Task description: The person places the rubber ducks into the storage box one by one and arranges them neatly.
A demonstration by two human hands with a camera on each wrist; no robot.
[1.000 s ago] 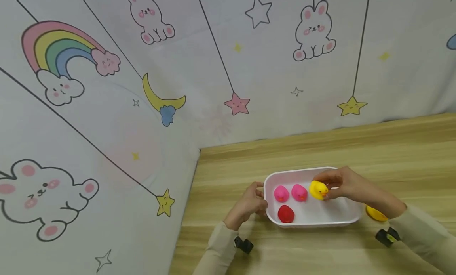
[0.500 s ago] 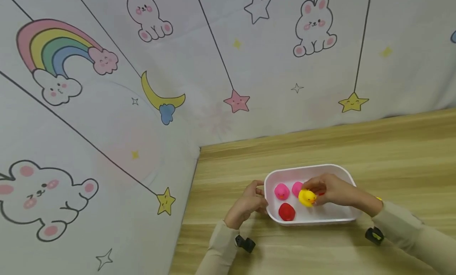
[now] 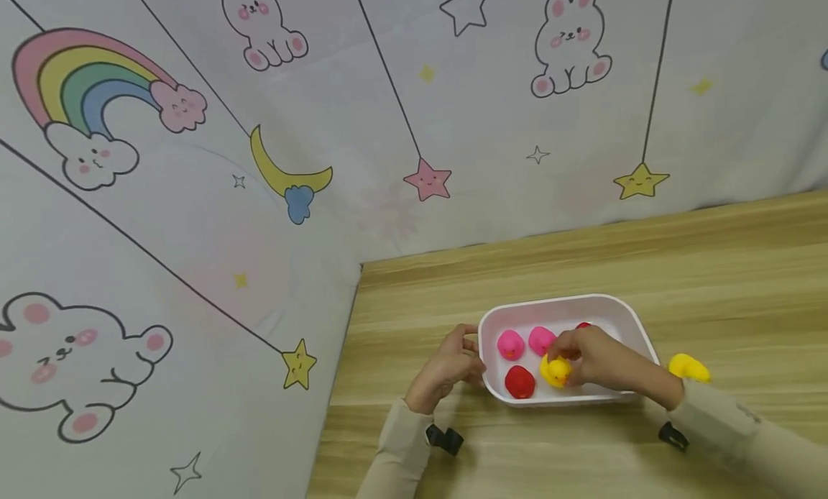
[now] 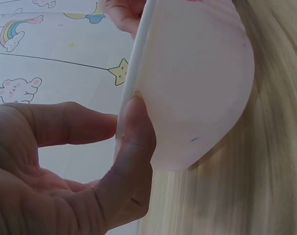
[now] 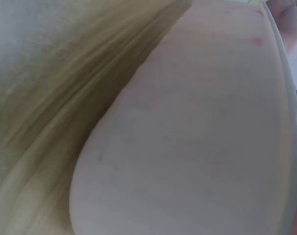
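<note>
In the head view my right hand [image 3: 598, 360] reaches into a white plastic tub [image 3: 640, 341] and pinches a yellow rubber duck [image 3: 555, 373] low inside it. My left hand [image 3: 449, 366] grips the tub's left end; in the left wrist view thumb and finger pinch its rim [image 4: 140, 46]. Two pink rubber ducks, the left one [image 3: 511, 345] and the right one [image 3: 541, 340], sit along the far side. Nearer lies a red rubber toy [image 3: 520, 382]. Another red thing [image 3: 583, 325] peeks out behind my right hand, mostly hidden. The tub's outer wall [image 5: 187, 137] fills the right wrist view.
A second yellow rubber toy [image 3: 688, 367] lies on the wooden table [image 3: 414, 298], right of the tub and beside my right sleeve. A white cloth wall [image 3: 362, 111] with cartoon prints rises behind and to the left.
My right hand has carried the yellow duck left and towards me, down beside the red toy. The left hand keeps its place on the tub. The yellow toy outside has come into fuller view.
</note>
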